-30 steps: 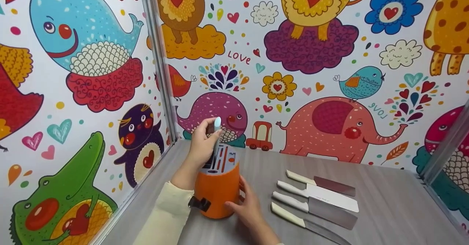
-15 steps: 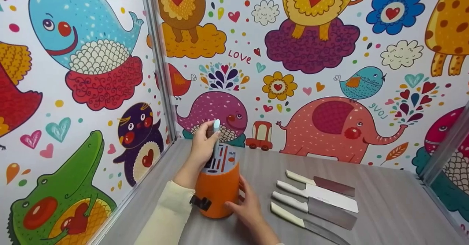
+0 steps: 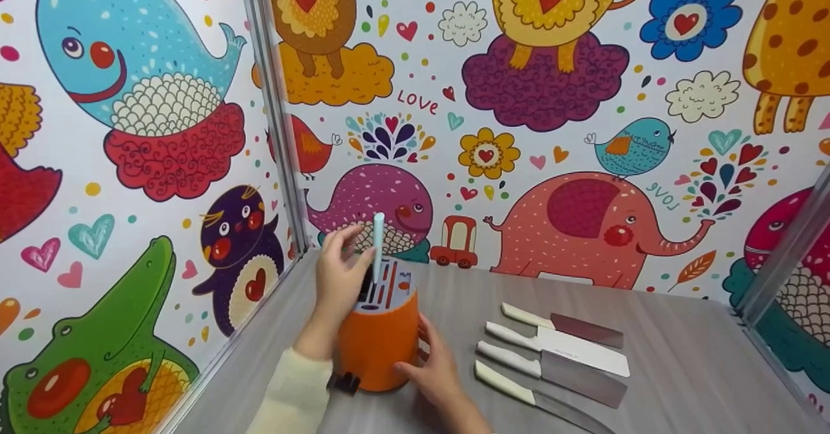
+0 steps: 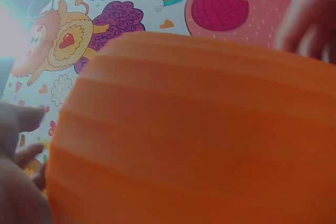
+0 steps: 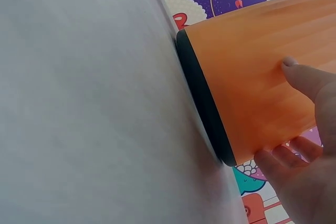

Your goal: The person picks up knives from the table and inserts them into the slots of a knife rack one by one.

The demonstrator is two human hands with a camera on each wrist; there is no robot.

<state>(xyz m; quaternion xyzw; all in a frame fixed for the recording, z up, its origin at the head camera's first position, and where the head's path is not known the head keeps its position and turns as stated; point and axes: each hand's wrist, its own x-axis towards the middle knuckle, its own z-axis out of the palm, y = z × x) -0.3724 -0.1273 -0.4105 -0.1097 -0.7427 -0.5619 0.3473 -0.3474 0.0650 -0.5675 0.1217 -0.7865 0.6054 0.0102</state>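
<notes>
An orange knife block (image 3: 379, 349) with a grey slotted top stands upright on the table. A knife with a slim pale blue handle (image 3: 378, 242) stands in one of its slots, its blade hidden. My left hand (image 3: 337, 281) is just left of that handle, fingers spread and loosened from it; the thumb tip is close to the handle, and I cannot tell whether it touches. My right hand (image 3: 436, 366) grips the block low on its right side. In the right wrist view, the thumb lies on the orange wall (image 5: 236, 87) and the fingers curl round its other side.
Right of the block lie several knives in a row: a dark-bladed knife (image 3: 587, 330) at the back, a white-handled cleaver (image 3: 583, 351), a broad grey-bladed knife (image 3: 583, 379), and a narrow curved knife (image 3: 506, 382) in front. Cartoon-printed walls (image 3: 532, 155) enclose the table.
My left hand has let go of the pale blue handle and moved slightly left, its fingers spreading. The knife stays upright in the block. My right hand keeps its grip.
</notes>
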